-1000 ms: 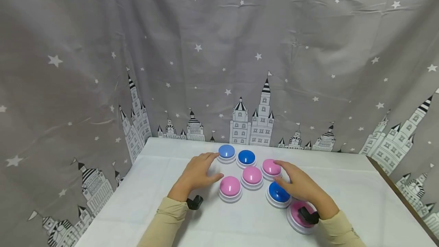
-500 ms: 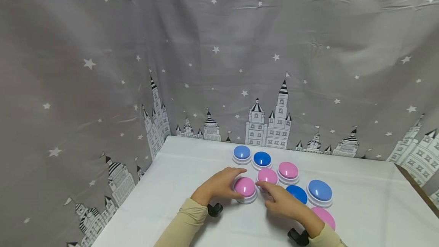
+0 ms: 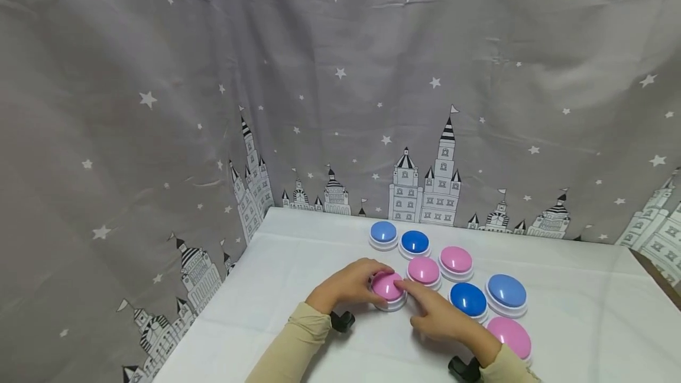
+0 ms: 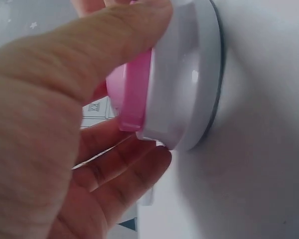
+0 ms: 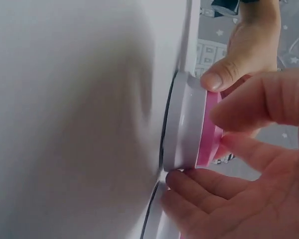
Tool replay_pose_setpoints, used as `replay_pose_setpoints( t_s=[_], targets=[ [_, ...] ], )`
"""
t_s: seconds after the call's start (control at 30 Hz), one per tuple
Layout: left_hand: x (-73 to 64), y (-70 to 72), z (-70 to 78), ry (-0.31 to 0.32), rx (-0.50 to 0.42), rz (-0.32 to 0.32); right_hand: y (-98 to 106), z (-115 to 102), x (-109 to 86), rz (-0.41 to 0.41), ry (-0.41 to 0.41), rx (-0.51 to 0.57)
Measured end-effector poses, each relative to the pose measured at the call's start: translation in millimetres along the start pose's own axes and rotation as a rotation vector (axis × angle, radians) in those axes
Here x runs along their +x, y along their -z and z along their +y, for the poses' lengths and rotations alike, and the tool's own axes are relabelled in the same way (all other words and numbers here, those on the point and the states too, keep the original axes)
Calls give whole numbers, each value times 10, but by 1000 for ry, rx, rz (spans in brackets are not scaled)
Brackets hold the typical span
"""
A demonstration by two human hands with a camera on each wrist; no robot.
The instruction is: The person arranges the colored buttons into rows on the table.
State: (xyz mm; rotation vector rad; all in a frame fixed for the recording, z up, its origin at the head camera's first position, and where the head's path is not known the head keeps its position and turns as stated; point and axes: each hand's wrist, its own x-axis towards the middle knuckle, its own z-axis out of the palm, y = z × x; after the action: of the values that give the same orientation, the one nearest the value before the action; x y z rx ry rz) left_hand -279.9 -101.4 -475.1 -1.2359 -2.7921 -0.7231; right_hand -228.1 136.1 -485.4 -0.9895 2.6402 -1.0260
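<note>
With fingers and thumb of left hand (image 3: pixel 346 283) curled, grasps pink button (image 3: pixel 386 286) at far and near sides, upright on table (image 3: pixel 308 234), just beside second pink button (image 3: pixel 424 269). With right hand (image 3: pixel 446 319) grasping nothing, extends index finger (image 3: pixel 417 291) against dome's right edge. Slants both forearms (image 3: pixel 291 338) inward.
</note>
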Motion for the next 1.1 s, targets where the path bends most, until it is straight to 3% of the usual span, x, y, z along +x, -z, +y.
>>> replay_pose_setpoints(
  t_s=[0.23, 0.53, 0.67, 0.83, 0.97, 1.1],
  targets=[
    [-175, 182, 133, 0, 32, 4, 65, -185, -77, 24, 115, 14],
    [-641, 298, 256, -58, -1, 0, 12, -478, -165, -128, 187, 10],
    [-823, 294, 292, -34, -64, -15, -64, -531, -202, -164, 242, 15],
    [-982, 241, 341, 29, -145, -60, -153, -553, -235, -276, 221, 77],
    [-1029, 185, 368, 100, -211, -109, -187, -543, -245, -320, 242, 71],
    [-1014, 138, 374, 107, -222, -124, -181, -517, -246, -316, 271, 69]
  ],
)
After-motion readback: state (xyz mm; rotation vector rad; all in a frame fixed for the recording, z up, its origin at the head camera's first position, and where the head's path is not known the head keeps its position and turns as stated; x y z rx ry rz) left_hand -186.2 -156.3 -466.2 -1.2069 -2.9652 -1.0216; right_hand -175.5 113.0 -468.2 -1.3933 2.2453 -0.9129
